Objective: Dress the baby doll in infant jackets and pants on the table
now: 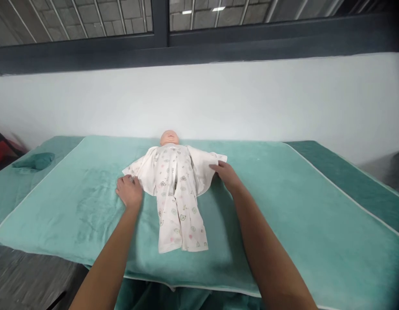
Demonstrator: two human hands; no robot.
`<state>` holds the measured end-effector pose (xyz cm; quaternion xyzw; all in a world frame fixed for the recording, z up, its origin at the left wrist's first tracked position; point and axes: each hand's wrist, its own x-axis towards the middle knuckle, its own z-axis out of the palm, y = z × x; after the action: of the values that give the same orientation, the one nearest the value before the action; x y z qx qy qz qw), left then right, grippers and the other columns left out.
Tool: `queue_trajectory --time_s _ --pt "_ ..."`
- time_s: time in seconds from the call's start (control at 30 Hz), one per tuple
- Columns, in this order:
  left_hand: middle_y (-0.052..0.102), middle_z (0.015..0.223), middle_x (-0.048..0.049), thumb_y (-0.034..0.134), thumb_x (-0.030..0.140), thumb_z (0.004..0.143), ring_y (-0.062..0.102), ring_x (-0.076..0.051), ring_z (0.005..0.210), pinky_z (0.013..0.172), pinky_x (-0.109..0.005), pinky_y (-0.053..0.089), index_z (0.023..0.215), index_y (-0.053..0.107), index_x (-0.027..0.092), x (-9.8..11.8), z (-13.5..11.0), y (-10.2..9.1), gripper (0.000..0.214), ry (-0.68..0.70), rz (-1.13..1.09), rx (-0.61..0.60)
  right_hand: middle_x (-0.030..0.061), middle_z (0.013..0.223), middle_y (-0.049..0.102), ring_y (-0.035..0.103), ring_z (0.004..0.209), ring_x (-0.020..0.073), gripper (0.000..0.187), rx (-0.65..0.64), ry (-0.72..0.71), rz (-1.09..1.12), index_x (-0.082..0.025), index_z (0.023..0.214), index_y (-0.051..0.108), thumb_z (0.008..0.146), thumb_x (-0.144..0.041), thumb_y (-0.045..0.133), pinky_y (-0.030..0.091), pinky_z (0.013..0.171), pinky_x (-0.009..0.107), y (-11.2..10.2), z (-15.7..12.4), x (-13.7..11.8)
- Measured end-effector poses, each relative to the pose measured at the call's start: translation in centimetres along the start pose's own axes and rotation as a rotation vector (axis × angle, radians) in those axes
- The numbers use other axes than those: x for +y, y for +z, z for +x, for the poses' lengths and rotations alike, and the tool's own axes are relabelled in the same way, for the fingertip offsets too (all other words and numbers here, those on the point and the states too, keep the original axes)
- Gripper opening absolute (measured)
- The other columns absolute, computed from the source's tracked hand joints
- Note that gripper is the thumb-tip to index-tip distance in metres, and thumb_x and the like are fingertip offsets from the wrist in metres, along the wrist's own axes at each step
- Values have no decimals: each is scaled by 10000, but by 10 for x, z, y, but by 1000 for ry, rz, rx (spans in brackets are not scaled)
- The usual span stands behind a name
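A baby doll (pixel 169 137) lies on its back with its head toward the wall. White printed baby pants (pixel 181 206) stretch over its body and down toward me, their two legs side by side. Spread out to both sides is a white baby shirt (pixel 201 165) with small prints at its cuffs. My right hand (pixel 225 174) pinches the shirt's right side near the cuff, between thumb and fingers. At the left cuff, my left hand (pixel 129 189) has its fingers curled on the cloth's edge. The doll's arms and legs are hidden.
A green plush cover (pixel 283 215) with pale piping lies over the bed, against a white wall (pixel 199 99). A small green cushion (pixel 34 160) rests at the far left, near a red and black object (pixel 2 150). Above the wall runs a dark window frame (pixel 199 47).
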<state>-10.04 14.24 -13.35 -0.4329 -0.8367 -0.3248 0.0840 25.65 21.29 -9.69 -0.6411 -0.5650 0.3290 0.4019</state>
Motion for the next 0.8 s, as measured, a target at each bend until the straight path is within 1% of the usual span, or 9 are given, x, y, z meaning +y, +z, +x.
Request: queue_trajectory --time_s 0.07,0.13,0.27,0.33,0.4,0.5,0.53,0.67,0.8 --pt "622 1169 -143 515 353 945 577 -327 1140 957 -482 414 1167 620 162 1 -1 0 312 1 2 -4 6 873 689 639 879 205 248 -25 -111 343 -219 943 653 814 -419 583 499 778 308 5 -5 -23" --pt "646 1125 -128 507 346 948 587 -321 1117 951 -475 408 1163 620 168 2 -2 0 301 5 10 -11 -6 914 700 644 895 189 215 -205 -243 543 -231 930 654 808 -407 650 508 815 301 6 -16 -51" --pt "668 1080 -112 501 331 947 603 -306 1073 939 -456 400 1104 645 182 2 -4 0 260 25 12 -18 32 977 741 675 960 210 203 -1046 -402 192 -210 905 726 783 -371 750 527 871 325 -8 -31 -108" --pt "666 1060 -118 491 326 950 610 -308 1050 923 -455 402 1036 668 187 1 -5 1 241 49 1 -24 51 1006 752 689 976 228 243 -1158 -426 120 -204 953 748 817 -403 718 540 868 350 -8 -29 -123" --pt "660 1061 -126 491 321 948 616 -313 1036 913 -463 407 996 678 192 0 -5 2 233 72 -19 -22 58 1026 753 688 1015 238 272 -895 -458 241 -205 989 740 873 -429 639 539 909 385 6 -21 -123" --pt "650 1107 -136 506 309 935 619 -313 1044 922 -475 419 997 667 195 -1 -4 2 206 86 -65 -7 56 1172 721 626 1184 239 305 -195 -454 414 -239 1089 697 938 -435 517 476 1058 447 50 -8 -103" --pt "647 1120 -137 511 304 930 618 -311 1051 931 -478 423 995 659 195 -1 -4 2 194 85 -83 -1 56 1266 686 588 1248 241 322 -71 -458 380 -254 1157 675 940 -432 517 432 1116 467 66 -5 -94" --pt "641 1126 -105 531 251 884 605 -269 1080 964 -434 456 1006 626 212 -5 -7 0 160 71 -265 -13 77 1485 549 432 1427 268 418 -120 -566 126 -250 1290 642 911 -423 601 276 1239 488 107 1 -70" --pt "656 1045 -49 558 228 825 625 -199 982 886 -343 506 1030 602 222 -3 -4 -2 210 -67 -639 -92 56 1551 483 379 1474 263 457 -166 -568 67 -263 1360 612 940 -440 570 254 1253 491 108 1 -68"
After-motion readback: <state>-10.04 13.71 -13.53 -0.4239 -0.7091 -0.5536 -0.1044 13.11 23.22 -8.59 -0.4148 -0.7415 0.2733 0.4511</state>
